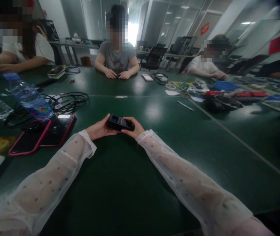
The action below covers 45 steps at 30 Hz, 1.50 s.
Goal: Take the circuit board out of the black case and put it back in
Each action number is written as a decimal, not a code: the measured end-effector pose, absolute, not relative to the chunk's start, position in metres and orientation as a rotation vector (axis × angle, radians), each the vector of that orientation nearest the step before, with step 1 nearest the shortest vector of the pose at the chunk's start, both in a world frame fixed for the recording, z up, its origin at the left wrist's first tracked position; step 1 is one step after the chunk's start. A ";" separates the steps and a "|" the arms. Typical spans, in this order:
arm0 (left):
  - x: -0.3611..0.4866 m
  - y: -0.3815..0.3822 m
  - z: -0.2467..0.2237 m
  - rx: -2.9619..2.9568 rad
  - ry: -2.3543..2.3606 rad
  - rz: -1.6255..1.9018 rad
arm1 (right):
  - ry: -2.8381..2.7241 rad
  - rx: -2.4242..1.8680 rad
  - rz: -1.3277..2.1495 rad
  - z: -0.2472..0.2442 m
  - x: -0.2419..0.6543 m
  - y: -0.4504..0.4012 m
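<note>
A small black device (119,123) with a little screen and a row of buttons is held between both hands, just above or on the green table (130,183); contact with the table cannot be made out. My left hand (102,127) grips its left end, thumb on the upper edge and fingers along the lower side. Around the right end, my right hand (134,127) is closed, with its thumb at the near side. Sheer white dotted sleeves cover both forearms.
Two red-edged phones (29,139) and a water bottle (30,98) stand or lie left, near black cables (73,100). A wrench (185,105) and a heap of bags (228,96) are at right. Several people sit across the table.
</note>
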<state>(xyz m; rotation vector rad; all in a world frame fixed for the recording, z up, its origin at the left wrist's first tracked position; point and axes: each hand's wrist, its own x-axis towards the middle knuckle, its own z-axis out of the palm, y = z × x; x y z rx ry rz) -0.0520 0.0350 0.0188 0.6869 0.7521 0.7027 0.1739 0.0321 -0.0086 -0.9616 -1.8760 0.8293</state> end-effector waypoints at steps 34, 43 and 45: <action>-0.041 0.031 0.020 0.804 0.965 0.803 | -1.273 -1.534 0.238 -0.034 0.347 0.128; -0.043 0.032 0.015 0.823 0.936 0.823 | -1.350 -1.570 0.254 -0.038 0.350 0.131; -0.043 0.031 0.015 0.830 0.928 0.821 | -1.358 -1.582 0.262 -0.037 0.351 0.131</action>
